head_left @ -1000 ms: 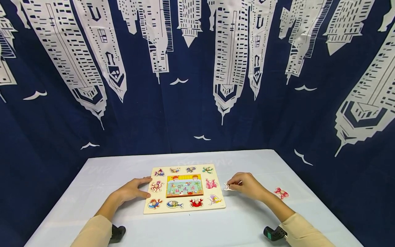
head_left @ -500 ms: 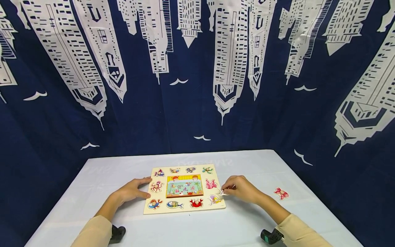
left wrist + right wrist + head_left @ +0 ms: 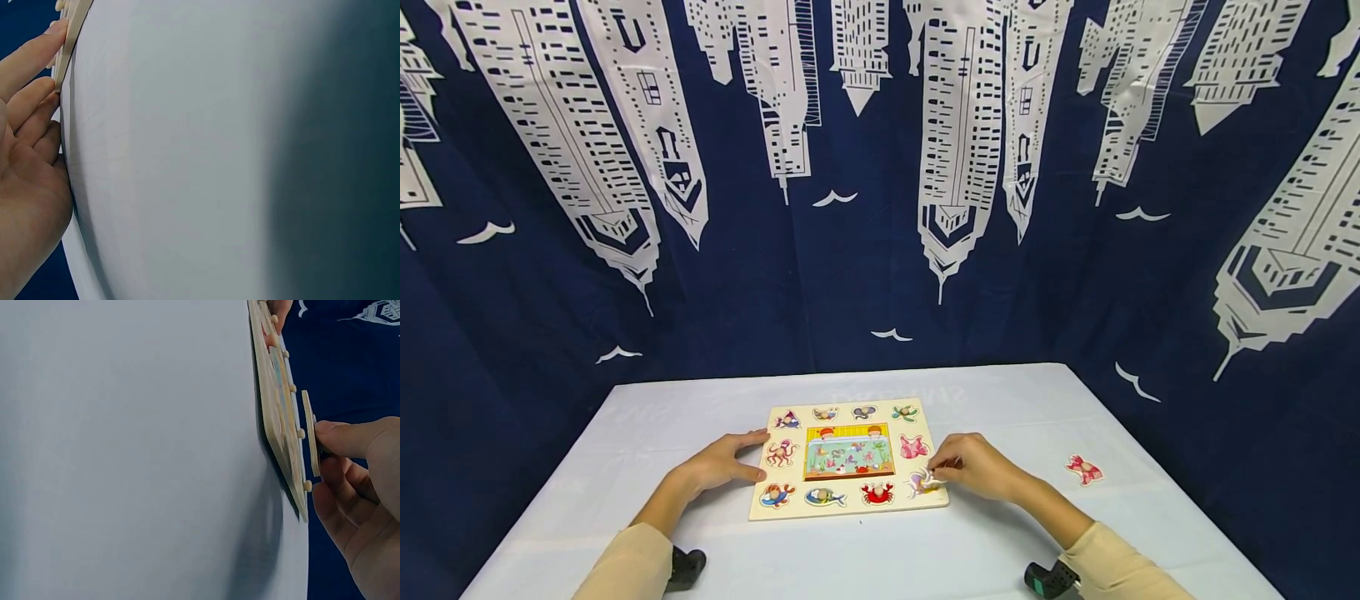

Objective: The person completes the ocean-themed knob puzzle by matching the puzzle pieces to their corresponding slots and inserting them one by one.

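A wooden peg puzzle board [image 3: 850,510] printed with sea animals lies on the white table. Against its left edge rests my left hand [image 3: 722,461], thumb and fingers spread along the side; the left wrist view shows this hand [image 3: 31,181] touching the board's edge [image 3: 72,37]. My right hand [image 3: 981,467] pinches a thin puzzle piece [image 3: 310,434] by its knob, holding it tilted just above the board's lower right corner, over a yellow and purple printed recess [image 3: 922,487]. The piece's face is hidden. Above that recess is a pink printed one [image 3: 913,447].
A loose pink puzzle piece [image 3: 1084,470] lies on the table to the right, beyond my right forearm. Knobbed pieces, among them a red crab [image 3: 877,493] and an octopus [image 3: 780,453], sit in the board. A dark blue curtain [image 3: 850,275] hangs behind the table.
My right hand has moved left with the puzzle piece, from beside the board to over its lower right corner. The left hand and the board have stayed still.
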A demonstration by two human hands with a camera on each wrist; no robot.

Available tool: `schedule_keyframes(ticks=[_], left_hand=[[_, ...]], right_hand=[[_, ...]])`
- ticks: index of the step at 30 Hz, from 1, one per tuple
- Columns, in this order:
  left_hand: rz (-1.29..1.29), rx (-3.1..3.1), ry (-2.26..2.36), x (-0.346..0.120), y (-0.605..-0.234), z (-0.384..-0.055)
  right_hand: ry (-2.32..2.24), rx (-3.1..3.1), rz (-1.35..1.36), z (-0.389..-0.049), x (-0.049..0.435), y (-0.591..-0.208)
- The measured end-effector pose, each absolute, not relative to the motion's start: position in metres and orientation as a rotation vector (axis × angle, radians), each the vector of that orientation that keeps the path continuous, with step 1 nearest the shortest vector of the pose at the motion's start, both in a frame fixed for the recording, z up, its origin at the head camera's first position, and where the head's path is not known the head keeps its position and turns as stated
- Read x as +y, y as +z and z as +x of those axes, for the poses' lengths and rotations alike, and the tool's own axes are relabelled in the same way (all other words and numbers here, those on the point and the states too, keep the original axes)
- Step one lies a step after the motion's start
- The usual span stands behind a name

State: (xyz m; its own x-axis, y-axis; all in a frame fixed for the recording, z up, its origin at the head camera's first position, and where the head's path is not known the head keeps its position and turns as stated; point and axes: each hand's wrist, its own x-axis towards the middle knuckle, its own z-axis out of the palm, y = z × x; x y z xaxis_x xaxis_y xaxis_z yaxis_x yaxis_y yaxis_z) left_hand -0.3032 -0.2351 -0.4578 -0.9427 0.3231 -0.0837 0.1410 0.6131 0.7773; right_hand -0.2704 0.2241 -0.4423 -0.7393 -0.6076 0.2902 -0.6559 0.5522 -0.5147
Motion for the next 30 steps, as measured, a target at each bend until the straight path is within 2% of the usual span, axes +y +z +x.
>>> schedule_keyframes(ticks=[30], left_hand=[[0.36, 2.618, 1.222, -0.234, -0.455, -0.301]], right_hand=[[0.862, -2.727, 1.194, -0.273, 0.199, -0.455]])
